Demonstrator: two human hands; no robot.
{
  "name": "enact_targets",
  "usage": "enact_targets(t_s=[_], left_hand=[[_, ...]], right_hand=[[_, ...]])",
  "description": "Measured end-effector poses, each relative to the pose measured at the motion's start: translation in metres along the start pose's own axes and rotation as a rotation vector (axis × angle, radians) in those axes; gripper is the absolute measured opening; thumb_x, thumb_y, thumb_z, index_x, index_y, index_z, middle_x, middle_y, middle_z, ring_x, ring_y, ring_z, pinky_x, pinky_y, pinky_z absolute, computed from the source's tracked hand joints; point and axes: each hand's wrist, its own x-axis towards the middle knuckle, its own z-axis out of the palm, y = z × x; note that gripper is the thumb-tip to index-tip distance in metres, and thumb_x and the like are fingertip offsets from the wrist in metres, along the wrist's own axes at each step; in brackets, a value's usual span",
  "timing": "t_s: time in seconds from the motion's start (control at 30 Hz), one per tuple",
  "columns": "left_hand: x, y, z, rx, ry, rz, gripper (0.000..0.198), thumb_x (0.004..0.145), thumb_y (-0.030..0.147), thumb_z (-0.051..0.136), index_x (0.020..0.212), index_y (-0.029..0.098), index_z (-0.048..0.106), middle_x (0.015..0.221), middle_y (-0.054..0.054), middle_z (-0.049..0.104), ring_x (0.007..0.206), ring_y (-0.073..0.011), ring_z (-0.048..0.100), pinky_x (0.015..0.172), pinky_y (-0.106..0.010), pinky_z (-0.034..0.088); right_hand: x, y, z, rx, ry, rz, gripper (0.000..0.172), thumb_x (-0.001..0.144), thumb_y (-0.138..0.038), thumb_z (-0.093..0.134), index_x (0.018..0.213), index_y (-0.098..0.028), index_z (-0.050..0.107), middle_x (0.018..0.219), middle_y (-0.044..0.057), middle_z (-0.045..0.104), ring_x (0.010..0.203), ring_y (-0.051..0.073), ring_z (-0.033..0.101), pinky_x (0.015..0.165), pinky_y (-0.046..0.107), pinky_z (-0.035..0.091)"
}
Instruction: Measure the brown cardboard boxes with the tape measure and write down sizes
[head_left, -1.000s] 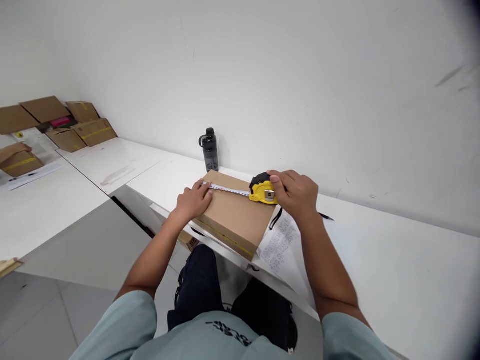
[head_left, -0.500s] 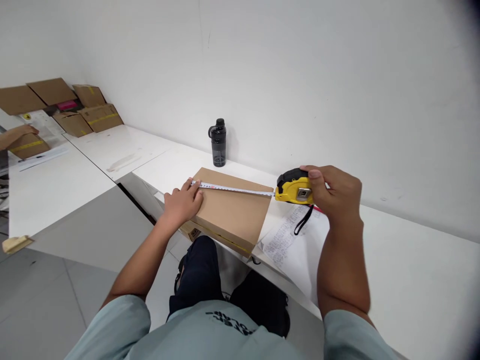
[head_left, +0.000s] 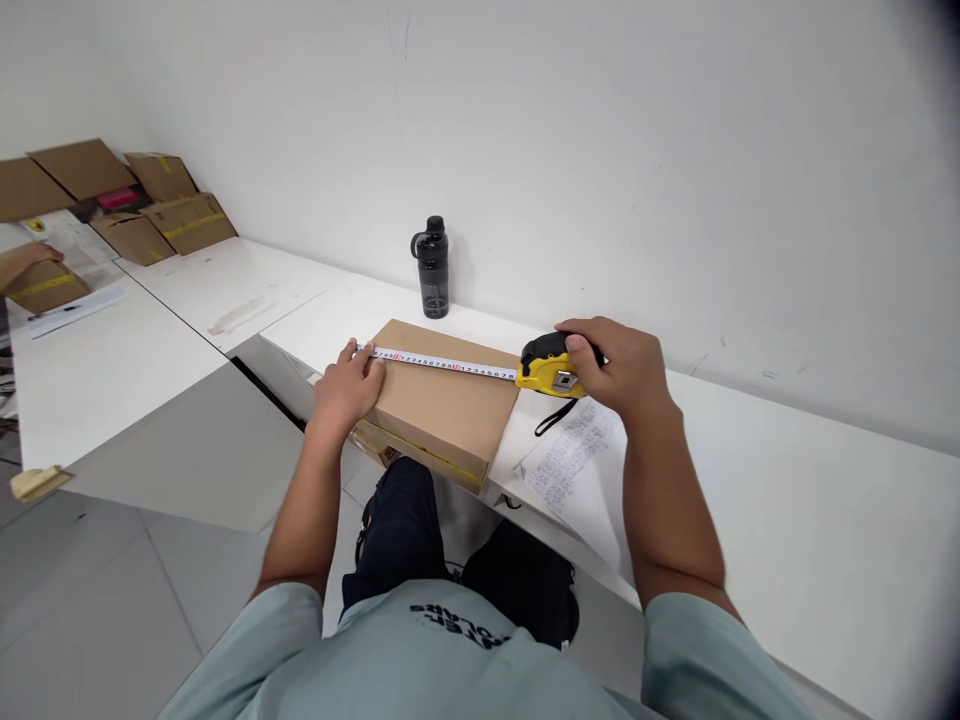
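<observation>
A brown cardboard box [head_left: 442, 410] with yellow tape along its side lies flat at the table's near edge. The blade of a yellow and black tape measure [head_left: 534, 378] stretches straight across its top. At the box's left edge, my left hand [head_left: 345, 392] holds the blade's end against the cardboard, fingertips over the tip. My right hand [head_left: 622, 365] is closed around the case, just past the box's right edge. From the case hangs a black wrist strap [head_left: 556, 416].
Behind the box a dark bottle [head_left: 433, 268] stands near the wall. Handwritten paper sheets [head_left: 577, 455] lie right of the box on the white table [head_left: 795, 480]. Several cartons [head_left: 191, 222] stand far left, where another person's hand [head_left: 34, 258] touches a small box.
My right hand has brought the tape case left and lower, up to the box's right edge. The blade now lies with its numbers facing me. The view has shifted slightly.
</observation>
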Motion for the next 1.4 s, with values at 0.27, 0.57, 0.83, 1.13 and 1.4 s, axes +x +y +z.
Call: enact_targets(t_s=[0.27,0.57,0.83,1.13,1.4], left_hand=[[0.001,-0.003,0.001,-0.016,-0.006,0.055,0.06,0.106,0.063,0.031,0.16,0.046,0.052,0.177,0.003,0.034,0.161,-0.0386,0.035,0.126,-0.059,0.039],[0.01,0.0,-0.001,0.001,-0.033,0.124,0.056,0.106,0.063,0.035,0.156,0.05,0.056,0.167,0.001,0.049,0.153,-0.0345,0.047,0.124,-0.051,0.042],[0.01,0.003,-0.002,0.002,-0.02,0.1,0.056,0.105,0.063,0.036,0.153,0.049,0.059,0.164,-0.001,0.051,0.151,-0.0331,0.05,0.123,-0.051,0.044],[0.012,0.002,0.001,-0.005,-0.012,0.096,0.056,0.105,0.063,0.035,0.152,0.047,0.061,0.163,-0.002,0.052,0.151,-0.0334,0.049,0.123,-0.052,0.044],[0.011,0.004,0.0,-0.006,-0.003,0.078,0.057,0.105,0.06,0.036,0.153,0.044,0.061,0.162,-0.004,0.051,0.151,-0.0315,0.049,0.125,-0.05,0.042]], right_hand=[[-0.003,-0.008,-0.038,0.011,-0.088,0.07,0.054,0.092,-0.072,0.06,0.104,-0.025,0.082,0.091,0.006,0.081,0.08,0.023,0.073,0.07,0.034,0.051],[-0.008,-0.022,-0.058,-0.057,-0.253,0.226,0.042,0.09,-0.067,0.065,0.097,-0.029,0.081,0.097,0.003,0.083,0.083,0.025,0.074,0.064,0.033,0.048],[-0.01,-0.024,-0.063,-0.041,-0.298,0.241,0.054,0.087,-0.078,0.063,0.091,-0.026,0.076,0.075,0.003,0.075,0.059,0.019,0.063,0.052,0.031,0.038],[-0.016,-0.033,-0.064,-0.085,-0.314,0.19,0.064,0.086,-0.087,0.055,0.09,-0.025,0.07,0.07,0.003,0.071,0.056,0.018,0.06,0.052,0.031,0.037],[-0.012,-0.035,-0.06,-0.088,-0.262,0.109,0.061,0.09,-0.083,0.053,0.088,-0.025,0.071,0.077,0.004,0.076,0.06,0.019,0.064,0.054,0.031,0.039]])
